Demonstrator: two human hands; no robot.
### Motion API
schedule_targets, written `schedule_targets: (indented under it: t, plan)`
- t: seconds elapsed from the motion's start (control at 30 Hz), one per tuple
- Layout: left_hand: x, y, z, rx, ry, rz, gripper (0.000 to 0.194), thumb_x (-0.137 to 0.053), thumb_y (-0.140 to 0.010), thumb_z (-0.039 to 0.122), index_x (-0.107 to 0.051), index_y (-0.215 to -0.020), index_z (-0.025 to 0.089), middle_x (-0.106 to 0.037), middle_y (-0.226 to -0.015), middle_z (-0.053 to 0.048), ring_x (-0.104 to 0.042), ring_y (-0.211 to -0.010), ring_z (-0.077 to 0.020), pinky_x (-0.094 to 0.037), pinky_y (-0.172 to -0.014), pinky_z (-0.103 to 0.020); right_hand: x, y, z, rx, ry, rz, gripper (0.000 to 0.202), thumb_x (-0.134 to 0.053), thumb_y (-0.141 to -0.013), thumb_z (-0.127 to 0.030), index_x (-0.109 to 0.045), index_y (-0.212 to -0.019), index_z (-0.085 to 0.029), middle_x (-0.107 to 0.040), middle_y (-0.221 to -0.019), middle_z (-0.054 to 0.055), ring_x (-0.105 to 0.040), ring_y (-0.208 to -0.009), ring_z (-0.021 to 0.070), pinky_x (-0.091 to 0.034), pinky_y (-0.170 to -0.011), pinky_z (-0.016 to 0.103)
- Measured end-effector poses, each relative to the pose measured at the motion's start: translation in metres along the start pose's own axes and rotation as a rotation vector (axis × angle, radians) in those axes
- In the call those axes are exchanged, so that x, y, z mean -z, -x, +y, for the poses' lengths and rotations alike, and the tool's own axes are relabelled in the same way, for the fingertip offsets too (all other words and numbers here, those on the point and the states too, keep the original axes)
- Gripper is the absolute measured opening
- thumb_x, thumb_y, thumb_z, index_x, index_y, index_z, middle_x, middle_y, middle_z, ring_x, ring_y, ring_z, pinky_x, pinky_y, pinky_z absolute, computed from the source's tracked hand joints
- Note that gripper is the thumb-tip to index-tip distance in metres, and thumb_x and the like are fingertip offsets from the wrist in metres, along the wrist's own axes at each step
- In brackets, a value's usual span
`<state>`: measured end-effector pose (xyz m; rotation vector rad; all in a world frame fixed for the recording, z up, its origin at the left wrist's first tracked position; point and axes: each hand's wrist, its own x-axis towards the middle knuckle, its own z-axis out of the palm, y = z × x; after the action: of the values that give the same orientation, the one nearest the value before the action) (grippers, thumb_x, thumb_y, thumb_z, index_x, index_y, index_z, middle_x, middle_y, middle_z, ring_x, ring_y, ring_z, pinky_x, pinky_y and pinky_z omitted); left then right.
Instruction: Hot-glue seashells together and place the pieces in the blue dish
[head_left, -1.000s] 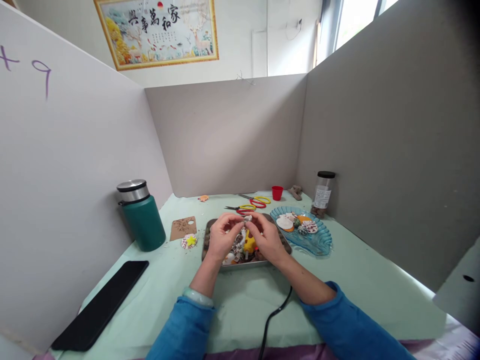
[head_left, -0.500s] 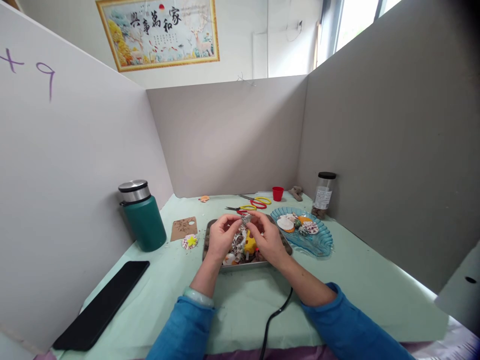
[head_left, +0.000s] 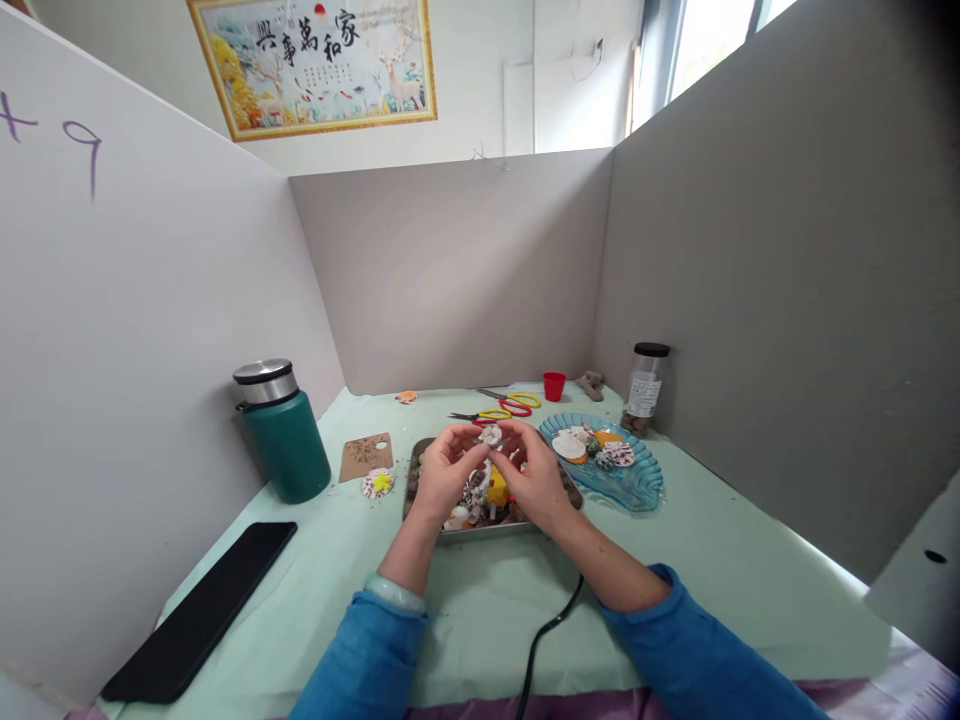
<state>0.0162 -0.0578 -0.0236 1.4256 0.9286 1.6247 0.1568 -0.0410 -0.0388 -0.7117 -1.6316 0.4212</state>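
Observation:
Between the fingertips of both hands is a small, whitish, speckled, roundish piece (head_left: 490, 436), too small to name surely. My left hand (head_left: 448, 472) pinches it from the left, and my right hand (head_left: 534, 480) grips its right side. Both are raised just over a shallow metal tray (head_left: 480, 535). Inside the tray lie shells, stones and a yellow block-like piece (head_left: 497, 486), partly covered by my hands. Close behind my fingertips rest scissors with red and yellow handles (head_left: 495, 414).
A blue shell-shaped dish (head_left: 637, 490) with shells stands right of the tray. To the left are a brown card (head_left: 366, 457), a speckled disc with a yellow star (head_left: 377, 484), a green bottle (head_left: 289, 445) and a black slab (head_left: 202, 610). A red cup (head_left: 554, 387), a jar (head_left: 645, 390) and partitions stand behind.
The small piece has been turned between my fingers and now shows a rounder, paler face. My hands stay over the tray, and the view has shifted very slightly.

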Motion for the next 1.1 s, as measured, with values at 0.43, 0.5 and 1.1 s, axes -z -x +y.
schedule_targets:
  t: [0.43,0.5,1.1]
  plan:
    - [-0.0005,0.0009,0.0012,0.05,0.017,-0.038,0.038,-0.077,-0.067,0.033,-0.063,-0.097,0.015,-0.067,-0.085,-0.005,-0.062,-0.074,-0.015,-0.051,-0.066,-0.028,0.0029,0.0008,0.002,0.142,0.096,-0.034,0.031,-0.053,-0.084,-0.014,-0.059,-0.113,-0.023,-0.058,-0.114,0.01,-0.058,-0.097,0.0226,-0.051,-0.077,0.035]
    - [0.0013,0.0001,-0.0011,0.039,0.042,-0.037,0.038,-0.076,-0.068,0.032,-0.063,-0.099,0.015,-0.068,-0.091,-0.007,-0.063,-0.081,-0.0172,-0.051,-0.068,-0.028,0.0025,0.0006,0.0018,0.137,0.08,-0.038,0.032,-0.054,-0.084,-0.015,-0.058,-0.114,-0.023,-0.058,-0.114,0.01,-0.059,-0.09,0.0208,-0.051,-0.077,0.036]
    - [0.0063,-0.001,-0.0042,-0.005,0.059,-0.048,0.032,-0.074,-0.071,0.028,-0.068,-0.1,0.018,-0.069,-0.102,-0.006,-0.063,-0.095,-0.0181,-0.05,-0.084,-0.03,0.0025,0.002,-0.0011,0.136,0.084,-0.06,0.028,-0.054,-0.088,-0.021,-0.059,-0.116,-0.022,-0.063,-0.106,0.009,-0.06,-0.079,0.0185,-0.052,-0.076,0.034]
